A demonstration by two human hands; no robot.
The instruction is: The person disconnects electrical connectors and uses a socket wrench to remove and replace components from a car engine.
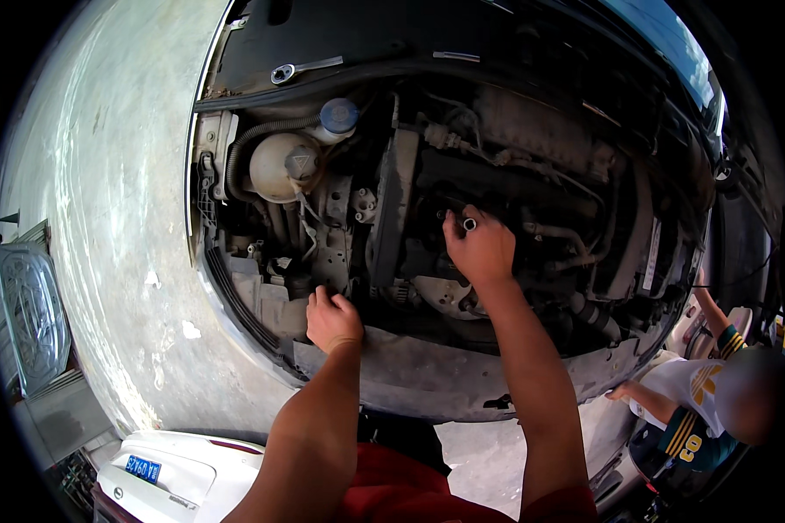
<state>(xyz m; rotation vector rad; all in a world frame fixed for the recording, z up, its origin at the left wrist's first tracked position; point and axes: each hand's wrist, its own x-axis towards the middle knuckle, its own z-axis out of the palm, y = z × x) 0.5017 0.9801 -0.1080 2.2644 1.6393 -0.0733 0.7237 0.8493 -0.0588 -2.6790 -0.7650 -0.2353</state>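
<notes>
My right hand (481, 248) is closed over the dark engine cover (497, 179), its fingers round a small metal socket (469, 224) whose round open end shows. My left hand (333, 320) rests at the front edge of the engine bay with its fingers curled; whether anything is inside them is hidden. Beyond that hand sit a yellowed coolant tank (285, 167) and a blue-capped reservoir (338, 118). At the far side, a ratchet wrench (305, 69) and a slim metal bar (456, 57) lie on the dark panel.
The car's front bumper (427, 383) runs between me and the engine. Hoses (576, 253) and pipes crowd the bay's right side. Another person (698, 392) is at the right, a hand near the bumper. A white car (183, 479) stands at lower left on the concrete floor (113, 218).
</notes>
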